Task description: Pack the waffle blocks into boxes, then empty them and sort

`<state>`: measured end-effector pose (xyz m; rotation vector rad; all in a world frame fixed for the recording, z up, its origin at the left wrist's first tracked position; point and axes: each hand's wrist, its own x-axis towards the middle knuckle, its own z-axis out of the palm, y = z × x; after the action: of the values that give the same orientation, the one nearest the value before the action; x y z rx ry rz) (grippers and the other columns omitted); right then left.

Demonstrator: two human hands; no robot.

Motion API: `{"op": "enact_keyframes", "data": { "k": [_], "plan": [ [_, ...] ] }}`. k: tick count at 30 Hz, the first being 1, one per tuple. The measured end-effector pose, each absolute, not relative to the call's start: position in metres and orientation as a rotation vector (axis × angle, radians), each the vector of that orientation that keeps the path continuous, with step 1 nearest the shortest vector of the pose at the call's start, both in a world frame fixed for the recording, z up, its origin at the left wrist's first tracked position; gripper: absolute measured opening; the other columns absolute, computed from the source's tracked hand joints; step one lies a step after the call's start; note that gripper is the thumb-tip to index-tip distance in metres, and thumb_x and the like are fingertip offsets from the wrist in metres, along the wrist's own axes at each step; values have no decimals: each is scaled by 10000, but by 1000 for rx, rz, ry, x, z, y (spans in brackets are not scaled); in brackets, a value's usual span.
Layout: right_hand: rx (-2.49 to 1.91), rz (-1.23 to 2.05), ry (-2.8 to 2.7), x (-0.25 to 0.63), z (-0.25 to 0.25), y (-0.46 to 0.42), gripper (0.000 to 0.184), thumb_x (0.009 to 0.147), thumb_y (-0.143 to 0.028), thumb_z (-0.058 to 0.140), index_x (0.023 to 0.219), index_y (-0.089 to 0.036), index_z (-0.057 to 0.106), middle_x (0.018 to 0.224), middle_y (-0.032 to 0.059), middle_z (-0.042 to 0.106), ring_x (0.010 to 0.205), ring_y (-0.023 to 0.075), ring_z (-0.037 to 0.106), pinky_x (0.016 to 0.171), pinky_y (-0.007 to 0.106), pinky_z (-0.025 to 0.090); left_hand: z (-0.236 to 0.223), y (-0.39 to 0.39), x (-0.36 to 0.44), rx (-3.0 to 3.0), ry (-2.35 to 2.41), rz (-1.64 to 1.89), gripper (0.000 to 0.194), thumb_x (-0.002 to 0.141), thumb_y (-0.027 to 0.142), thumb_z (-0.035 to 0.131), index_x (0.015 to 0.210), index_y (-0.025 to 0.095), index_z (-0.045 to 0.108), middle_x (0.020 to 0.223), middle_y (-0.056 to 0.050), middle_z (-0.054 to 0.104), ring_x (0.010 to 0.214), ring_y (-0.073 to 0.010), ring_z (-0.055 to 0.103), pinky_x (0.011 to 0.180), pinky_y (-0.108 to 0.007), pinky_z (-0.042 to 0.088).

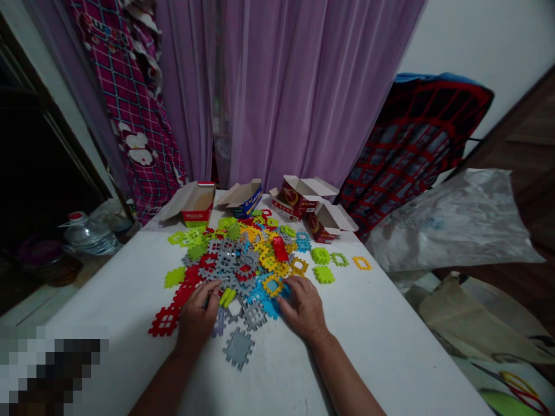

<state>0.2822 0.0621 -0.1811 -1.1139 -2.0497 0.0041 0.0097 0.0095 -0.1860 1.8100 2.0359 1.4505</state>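
Note:
A pile of interlocking plastic building tiles lies across the white table, in grey, red, blue, yellow and green. My left hand [198, 312] is at the pile's near left side with its thumb and fingers curled together. Something small and dark shows between them, too unclear to name. Red tiles [165, 322] lie beside that hand, and two lime-green pieces [227, 297] sit just right of its fingertips. On the near right side, my right hand [304, 307] has thumb and fingers apart, close to a yellow frame tile [273, 285] and blue tiles [269, 306]. One grey tile [239, 348] lies nearer me.
Opened cardboard boxes line the table's far edge: a red-and-green one [199, 214], a blue one [248, 203] and dark red ones [295, 196]. Green tiles [324, 274] and a yellow frame [362, 263] lie to the right. Beyond the right edge are scissors [515, 384]; a water bottle [89, 234] stands left.

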Motion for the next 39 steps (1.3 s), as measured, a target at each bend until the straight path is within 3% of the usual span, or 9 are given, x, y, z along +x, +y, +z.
{"op": "enact_keyframes", "data": {
  "k": [3, 8, 18, 24, 29, 33, 39],
  "plan": [
    [-1093, 21, -2169, 281, -182, 62, 382, 815, -382, 661, 1160, -219, 642, 1132, 108, 623, 1036, 253, 563, 883, 408, 478, -183, 6, 10, 1804, 2021, 1384, 312, 881, 357, 468, 1031, 212, 700, 959, -53, 740, 874, -197, 700, 817, -320, 565],
    [-1087, 43, -2240, 276, -188, 63, 248, 857, -331, 621, 1081, -248, 688, 1062, 89, 634, 966, 230, 574, 831, 378, 481, -177, 3, 13, 1766, 2013, 1398, 324, 873, 372, 455, 997, 209, 706, 950, -53, 745, 868, -197, 699, 812, -319, 566],
    [-1172, 145, -1942, 273, -185, 59, 242, 932, -349, 490, 960, -223, 695, 999, 84, 671, 962, 197, 598, 864, 335, 483, -175, 6, 13, 1756, 1945, 1444, 348, 857, 421, 463, 980, 207, 708, 963, -69, 744, 908, -210, 689, 859, -324, 546],
    [-1632, 258, -1383, 299, -190, 50, 377, 886, -476, 436, 907, -199, 692, 859, 79, 716, 790, 207, 644, 693, 304, 474, -177, 9, 12, 1772, 1991, 1452, 332, 858, 389, 450, 970, 215, 710, 982, -58, 747, 908, -205, 692, 823, -311, 552],
    [-2006, 247, -1340, 328, -187, 25, 368, 869, -475, 433, 954, -255, 715, 773, 52, 733, 665, 216, 634, 547, 294, 370, -177, 11, 12, 1779, 1980, 1459, 321, 857, 372, 456, 974, 213, 710, 976, -57, 748, 876, -203, 695, 815, -314, 552],
    [-1997, 260, -1428, 344, -186, 14, 339, 868, -436, 421, 853, -275, 719, 745, 32, 729, 691, 212, 644, 595, 303, 413, -178, 12, 12, 1769, 1967, 1465, 311, 858, 371, 470, 987, 219, 708, 992, -53, 746, 865, -201, 696, 804, -309, 552],
    [-1739, 229, -1691, 348, -185, 25, 392, 771, -365, 547, 1118, -226, 662, 1118, 59, 693, 989, 222, 624, 864, 351, 477, -180, 13, 12, 1754, 1972, 1462, 313, 862, 379, 473, 1000, 222, 706, 991, -50, 744, 870, -202, 695, 802, -310, 549]
  ]
}}
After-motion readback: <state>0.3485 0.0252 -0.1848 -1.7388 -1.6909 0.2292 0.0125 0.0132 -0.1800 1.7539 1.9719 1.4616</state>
